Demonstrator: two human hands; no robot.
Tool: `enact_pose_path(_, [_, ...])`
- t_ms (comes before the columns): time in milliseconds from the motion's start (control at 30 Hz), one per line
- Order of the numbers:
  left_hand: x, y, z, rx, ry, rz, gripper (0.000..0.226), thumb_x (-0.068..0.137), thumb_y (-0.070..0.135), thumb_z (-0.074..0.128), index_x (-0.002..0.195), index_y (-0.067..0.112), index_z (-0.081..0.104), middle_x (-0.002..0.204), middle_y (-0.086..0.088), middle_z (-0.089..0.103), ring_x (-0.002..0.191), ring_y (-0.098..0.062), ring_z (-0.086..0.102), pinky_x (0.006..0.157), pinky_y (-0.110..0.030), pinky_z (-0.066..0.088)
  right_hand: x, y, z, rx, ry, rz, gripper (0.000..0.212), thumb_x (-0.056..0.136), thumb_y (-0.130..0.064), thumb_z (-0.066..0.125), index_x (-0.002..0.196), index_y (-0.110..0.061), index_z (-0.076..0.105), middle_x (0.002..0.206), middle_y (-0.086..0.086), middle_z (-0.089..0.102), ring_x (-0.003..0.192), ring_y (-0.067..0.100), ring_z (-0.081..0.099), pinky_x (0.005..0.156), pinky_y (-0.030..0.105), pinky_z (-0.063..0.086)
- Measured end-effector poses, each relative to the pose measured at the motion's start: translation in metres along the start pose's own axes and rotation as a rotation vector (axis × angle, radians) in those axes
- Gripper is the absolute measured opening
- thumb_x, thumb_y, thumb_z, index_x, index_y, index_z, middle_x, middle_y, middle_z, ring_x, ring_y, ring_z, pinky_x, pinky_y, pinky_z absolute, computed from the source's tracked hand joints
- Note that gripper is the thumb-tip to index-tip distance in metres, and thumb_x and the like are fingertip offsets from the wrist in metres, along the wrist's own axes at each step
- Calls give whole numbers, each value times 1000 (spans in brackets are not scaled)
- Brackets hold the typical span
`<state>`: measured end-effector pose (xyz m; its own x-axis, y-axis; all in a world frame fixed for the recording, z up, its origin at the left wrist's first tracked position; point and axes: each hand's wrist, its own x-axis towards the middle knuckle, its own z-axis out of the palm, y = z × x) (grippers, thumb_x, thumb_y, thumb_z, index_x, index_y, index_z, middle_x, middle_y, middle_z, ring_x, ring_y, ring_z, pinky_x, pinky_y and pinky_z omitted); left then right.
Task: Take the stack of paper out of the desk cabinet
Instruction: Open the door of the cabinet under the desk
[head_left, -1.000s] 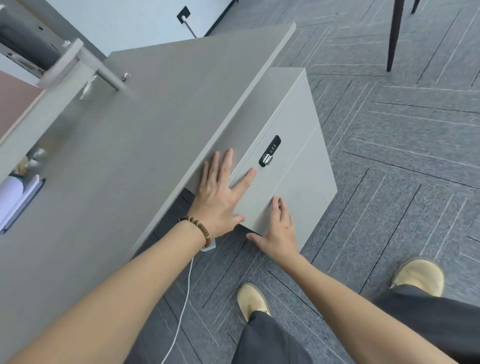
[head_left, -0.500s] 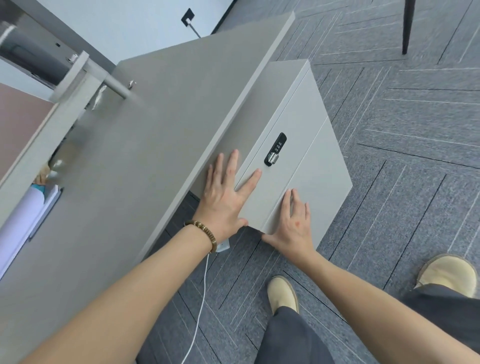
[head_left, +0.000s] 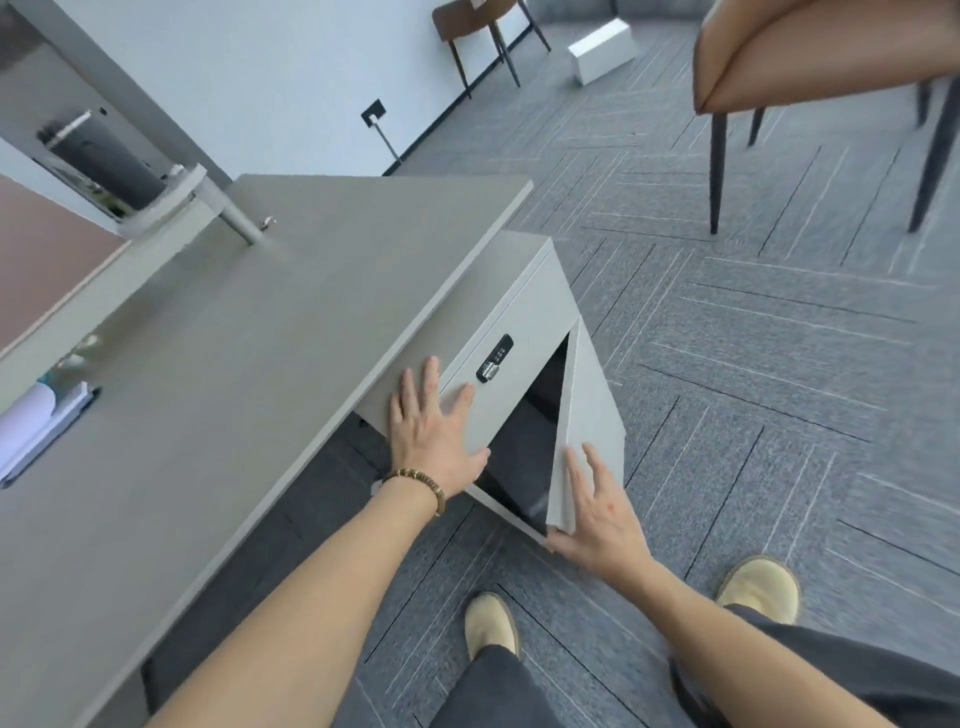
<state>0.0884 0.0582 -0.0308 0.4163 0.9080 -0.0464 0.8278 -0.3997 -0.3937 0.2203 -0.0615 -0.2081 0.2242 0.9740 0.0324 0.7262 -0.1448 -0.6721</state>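
A light grey desk cabinet (head_left: 524, 301) stands under the desk edge, with a black combination lock (head_left: 494, 358) on its upper drawer front. Its lower door (head_left: 589, 410) is swung partly out to the right. The inside (head_left: 524, 452) looks dark, and no stack of paper shows in it. My left hand (head_left: 431, 441) lies flat with spread fingers on the upper drawer front, left of the lock. My right hand (head_left: 597, 519) grips the door's lower free corner, thumb under the edge and fingers on the outer face.
The grey desk top (head_left: 260, 389) fills the left, with papers (head_left: 31, 421) at its far left edge. A brown chair (head_left: 831, 62) stands at the upper right on grey carpet. My two shoes (head_left: 491, 626) are just in front of the cabinet.
The lower cabinet door, closed before, has swung open to the right with my right hand on its corner. My left hand stays on the drawer front. The view has tilted up.
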Motion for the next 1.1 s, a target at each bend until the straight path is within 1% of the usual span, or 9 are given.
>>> enact_pose_path(167, [-10, 22, -7, -43, -25, -112, 89, 74, 66, 63, 150, 37, 27, 164, -20, -9, 150, -43, -3, 122, -55, 5, -21, 34, -53, -96, -74, -9, 93, 70, -52, 52, 150, -13, 27, 140, 7, 45, 117, 28, 55, 96, 40, 45])
enact_pose_path(267, [-12, 16, -12, -88, -37, -111, 95, 72, 68, 65, 152, 37, 24, 165, -16, -8, 151, -40, -4, 123, -53, 4, -29, 52, -81, -99, -89, 78, 87, 74, -36, 58, 151, -16, 24, 136, 3, 47, 111, 26, 57, 93, 38, 46])
enact_pose_path(400, [-13, 19, -11, -124, -19, -134, 105, 65, 80, 59, 154, 39, 20, 166, -13, -8, 151, -39, -5, 123, -53, 5, -28, 69, -106, -102, -77, 192, 79, 76, -15, 54, 149, -18, 28, 131, 1, 53, 112, 25, 58, 92, 37, 47])
enact_pose_path(533, [-12, 23, -8, -119, 13, -159, 114, 59, 86, 57, 155, 39, 16, 165, -15, -4, 151, -40, -4, 121, -54, 5, -15, 85, -132, -137, -69, 252, 52, 75, -9, 53, 127, -18, 48, 116, 1, 59, 100, 27, 63, 80, 38, 51])
enact_pose_path(667, [-9, 24, 1, -99, 57, -169, 127, 54, 88, 59, 156, 37, 5, 165, -15, -4, 150, -40, -3, 121, -55, 6, 2, 94, -154, -244, -125, 309, 31, 78, -14, 53, 109, -15, 51, 113, 4, 59, 100, 28, 62, 77, 36, 47])
enact_pose_path(733, [-9, 24, 6, -96, 77, -172, 130, 53, 88, 60, 156, 37, 0, 165, -14, -5, 151, -39, -4, 121, -54, 6, 13, 96, -158, -265, -115, 340, 35, 80, -24, 56, 113, -14, 49, 116, 6, 59, 105, 29, 60, 83, 38, 46])
enact_pose_path(833, [-8, 23, 9, -118, 119, -169, 130, 54, 85, 63, 157, 33, 4, 165, -14, 1, 150, -39, 1, 120, -54, 8, 30, 91, -160, -302, -121, 377, 65, 73, -51, 63, 123, -15, 43, 118, 6, 56, 113, 29, 55, 92, 41, 41])
enact_pose_path(933, [-8, 23, 10, -135, 145, -165, 129, 55, 84, 62, 157, 29, 6, 165, -15, 6, 150, -40, 5, 120, -55, 10, 45, 91, -155, -394, -88, 363, 86, 71, -69, 58, 135, -15, 35, 124, 9, 55, 119, 31, 52, 97, 45, 39])
enact_pose_path(1100, [-5, 19, 18, -181, 172, -154, 129, 56, 85, 60, 158, 28, 5, 165, -15, 3, 150, -41, 3, 120, -56, 7, 63, 91, -145, -498, -35, 382, 93, 73, -78, 49, 139, -16, 32, 129, 12, 53, 122, 34, 50, 101, 48, 38])
